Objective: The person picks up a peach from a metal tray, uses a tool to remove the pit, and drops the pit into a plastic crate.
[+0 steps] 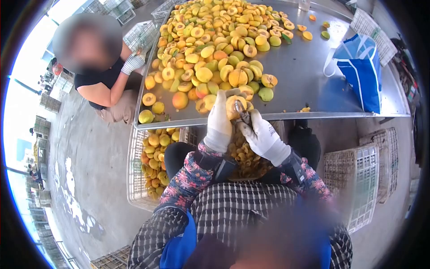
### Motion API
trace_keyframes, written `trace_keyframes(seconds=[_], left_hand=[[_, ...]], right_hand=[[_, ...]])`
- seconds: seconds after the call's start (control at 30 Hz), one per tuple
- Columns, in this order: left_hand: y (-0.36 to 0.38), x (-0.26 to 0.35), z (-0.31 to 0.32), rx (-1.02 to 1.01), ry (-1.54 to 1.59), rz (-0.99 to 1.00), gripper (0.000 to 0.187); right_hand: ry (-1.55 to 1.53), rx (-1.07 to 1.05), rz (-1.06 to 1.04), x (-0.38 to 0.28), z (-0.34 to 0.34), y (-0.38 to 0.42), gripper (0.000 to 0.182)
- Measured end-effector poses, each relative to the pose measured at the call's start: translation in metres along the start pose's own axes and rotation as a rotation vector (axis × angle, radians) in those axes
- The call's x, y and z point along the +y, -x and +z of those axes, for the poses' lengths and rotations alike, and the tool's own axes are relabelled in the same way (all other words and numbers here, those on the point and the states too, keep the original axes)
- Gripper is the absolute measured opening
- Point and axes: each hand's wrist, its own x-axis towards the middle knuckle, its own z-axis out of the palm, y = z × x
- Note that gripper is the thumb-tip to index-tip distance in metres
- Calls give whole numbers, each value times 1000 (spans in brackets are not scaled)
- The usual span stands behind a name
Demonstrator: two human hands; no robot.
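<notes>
My left hand, in a white glove, holds a halved yellow fruit near the table's front edge. In my gloved right hand is a small metal tool, its tip against the fruit's cut face. Behind my hands a large heap of halved fruit covers the left part of the metal table. Below my hands, a container of dark scraps sits between my legs.
A crate of yellow fruit stands at lower left. A blue and white bag rests on the table's right side. Plastic crates stand at right. A co-worker in striped gloves is at the table's left side.
</notes>
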Motion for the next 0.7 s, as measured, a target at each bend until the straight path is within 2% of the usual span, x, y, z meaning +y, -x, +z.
trace_keyframes(seconds=[0.13, 0.23, 0.3, 0.4, 0.47, 0.53, 0.63, 0.7], left_hand=[[-14, 5, -2, -143, -45, -79, 52], [-15, 5, -21, -269, -20, -180, 49], [-15, -1, -20, -145, 269, -232, 40], [-5, 3, -19, -186, 446, -237, 50], [-5, 6, -20, -263, 548, -249, 55], [-6, 9, -19, -295, 550, -266, 58], [-3, 10, -15, -212, 539, -288, 47], [-6, 6, -15, -115, 535, -309, 48]], right_hand=[[193, 68, -67, 4, -13, -1, 23], [307, 24, -119, -4, -26, 0, 26], [312, 91, -148, -1, -26, 2, 29], [207, -5, -14, -2, -24, 8, 40], [188, 4, -6, -10, -23, 10, 30], [188, 21, -25, -11, -21, 8, 24], [238, 26, -41, -18, -19, 8, 23], [369, 17, -46, -18, -15, 9, 25]])
